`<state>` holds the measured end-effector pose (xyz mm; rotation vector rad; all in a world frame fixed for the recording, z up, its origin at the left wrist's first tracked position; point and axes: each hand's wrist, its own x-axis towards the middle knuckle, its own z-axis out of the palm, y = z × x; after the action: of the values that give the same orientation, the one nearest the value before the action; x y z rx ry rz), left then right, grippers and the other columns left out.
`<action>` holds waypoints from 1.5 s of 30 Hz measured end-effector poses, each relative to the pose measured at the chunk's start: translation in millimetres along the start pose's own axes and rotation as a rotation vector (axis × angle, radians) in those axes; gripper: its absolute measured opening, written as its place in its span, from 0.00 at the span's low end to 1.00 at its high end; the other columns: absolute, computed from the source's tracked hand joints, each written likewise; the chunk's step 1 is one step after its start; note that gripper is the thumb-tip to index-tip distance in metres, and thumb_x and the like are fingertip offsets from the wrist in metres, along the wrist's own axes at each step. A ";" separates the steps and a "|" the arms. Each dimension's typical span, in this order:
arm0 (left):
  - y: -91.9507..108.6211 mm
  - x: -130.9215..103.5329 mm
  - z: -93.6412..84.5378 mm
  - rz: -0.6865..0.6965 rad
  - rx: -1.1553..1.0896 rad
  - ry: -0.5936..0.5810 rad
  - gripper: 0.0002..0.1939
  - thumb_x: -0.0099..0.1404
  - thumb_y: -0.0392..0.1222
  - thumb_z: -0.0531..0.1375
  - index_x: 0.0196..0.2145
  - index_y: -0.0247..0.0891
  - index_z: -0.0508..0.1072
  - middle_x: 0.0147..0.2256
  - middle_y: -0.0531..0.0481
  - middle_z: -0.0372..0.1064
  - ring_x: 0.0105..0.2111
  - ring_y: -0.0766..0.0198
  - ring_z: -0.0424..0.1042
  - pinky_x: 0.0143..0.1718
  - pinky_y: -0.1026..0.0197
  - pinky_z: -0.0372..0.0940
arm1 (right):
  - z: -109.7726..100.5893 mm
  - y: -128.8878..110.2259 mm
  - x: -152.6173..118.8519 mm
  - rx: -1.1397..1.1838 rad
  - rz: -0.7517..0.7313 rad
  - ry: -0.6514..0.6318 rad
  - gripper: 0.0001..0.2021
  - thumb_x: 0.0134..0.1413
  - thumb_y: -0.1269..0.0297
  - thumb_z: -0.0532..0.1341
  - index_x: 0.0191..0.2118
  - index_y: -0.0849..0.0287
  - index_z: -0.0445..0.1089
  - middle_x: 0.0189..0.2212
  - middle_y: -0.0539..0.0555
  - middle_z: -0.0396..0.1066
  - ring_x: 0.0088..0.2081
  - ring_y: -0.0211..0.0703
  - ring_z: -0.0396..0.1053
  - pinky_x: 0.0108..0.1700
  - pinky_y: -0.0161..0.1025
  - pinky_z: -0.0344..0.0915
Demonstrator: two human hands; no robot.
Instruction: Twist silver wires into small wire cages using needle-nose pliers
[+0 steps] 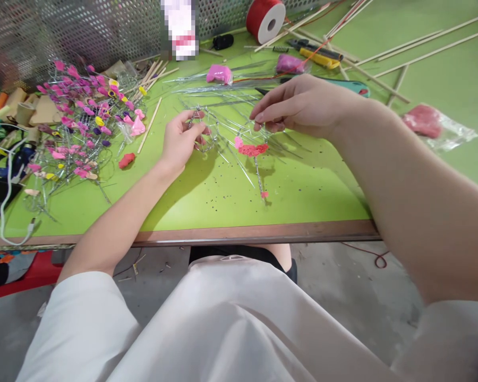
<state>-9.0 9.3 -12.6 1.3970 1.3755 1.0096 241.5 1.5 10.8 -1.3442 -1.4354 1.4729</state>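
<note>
fingers (184, 118) of the left hand (177, 140) curl around a wire cage (210, 135), forearm (131, 207) slanting in; the right hand (292, 109), wrist arched, narrowly pinches what looks like the wire top of a red-skirted figure (253, 150), which extends just below that pinch. beyond the grips, a packet (228, 79) holds pink clay (217, 74); to their right, a bag (458, 134) holds red clay (422, 120).

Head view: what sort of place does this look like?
Probably a handicraft workspace: the green table holds a red spool, yellow-handled pliers and a tangled pile of wires with pink pieces.
</note>
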 end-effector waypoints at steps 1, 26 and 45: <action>-1.1 1.2 -0.8 -0.003 -0.011 0.003 0.13 0.71 0.28 0.59 0.50 0.37 0.76 0.34 0.52 0.78 0.27 0.70 0.72 0.34 0.64 0.66 | -0.4 0.6 0.7 -0.004 0.004 -0.007 0.07 0.58 0.80 0.71 0.32 0.63 0.80 0.26 0.54 0.76 0.25 0.33 0.66 0.25 0.32 0.62; -2.7 -2.2 -0.6 0.021 -0.024 -0.030 0.09 0.70 0.30 0.60 0.44 0.36 0.77 0.34 0.49 0.78 0.27 0.67 0.71 0.35 0.59 0.68 | -35.3 -21.9 -23.0 0.302 -0.089 0.190 0.23 0.65 0.84 0.51 0.21 0.60 0.70 0.18 0.49 0.64 0.19 0.27 0.59 0.25 0.29 0.55; -4.3 -0.1 0.1 0.016 -0.081 -0.042 0.09 0.69 0.28 0.60 0.44 0.36 0.76 0.31 0.51 0.77 0.25 0.69 0.70 0.30 0.63 0.65 | -43.7 -11.3 -18.8 -0.083 -0.165 0.254 0.19 0.64 0.55 0.67 0.24 0.55 0.64 0.23 0.47 0.63 0.26 0.33 0.60 0.35 0.39 0.59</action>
<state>-10.1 9.1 -16.8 1.3641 1.2809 1.0288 285.5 -2.4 31.7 -1.3726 -1.4167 1.1048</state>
